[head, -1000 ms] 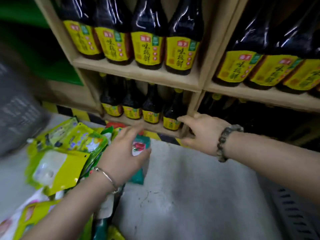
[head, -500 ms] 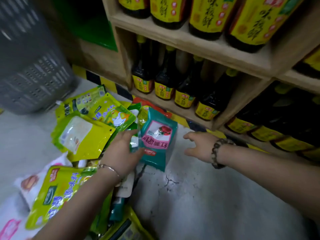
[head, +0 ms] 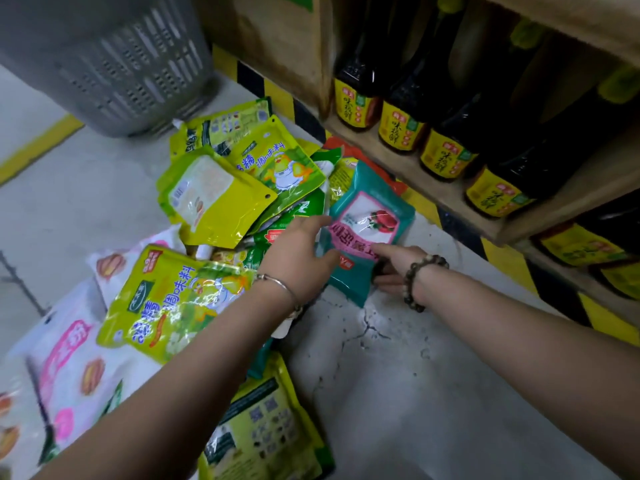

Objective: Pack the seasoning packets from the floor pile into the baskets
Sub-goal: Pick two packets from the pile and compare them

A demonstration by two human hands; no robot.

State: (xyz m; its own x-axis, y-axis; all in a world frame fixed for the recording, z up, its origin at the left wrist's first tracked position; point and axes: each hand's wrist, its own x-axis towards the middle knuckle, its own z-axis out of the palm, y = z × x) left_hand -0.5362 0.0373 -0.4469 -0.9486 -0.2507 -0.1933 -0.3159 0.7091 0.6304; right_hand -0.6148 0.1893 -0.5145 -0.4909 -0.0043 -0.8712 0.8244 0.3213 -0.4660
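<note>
Basket (head: 114, 64) is top left on the floor (head: 415, 393), just behind the pile (head: 214, 195). Its inside is out of view, so I can't tell the fill.

The pile is mostly yellow-green packets and nobody is working on those.

Left hand (head: 298, 258) was flat on the pile a second ago. It now has the teal packet (head: 370, 220) by its left edge, thumb on the front, fingers apparently behind.

The packet is now tipped up off the pile's right side, with its lower corner near the floor.

Right hand (head: 398, 268) was up at the shelf (head: 405, 168) a second ago, then hung relaxed beside the packet. It now pinches the lower right edge, thumb on top, fingers under.

Net: the two-hand grasp is made and one packet is separated. I expect the next move is a carry left to the basket.
</note>
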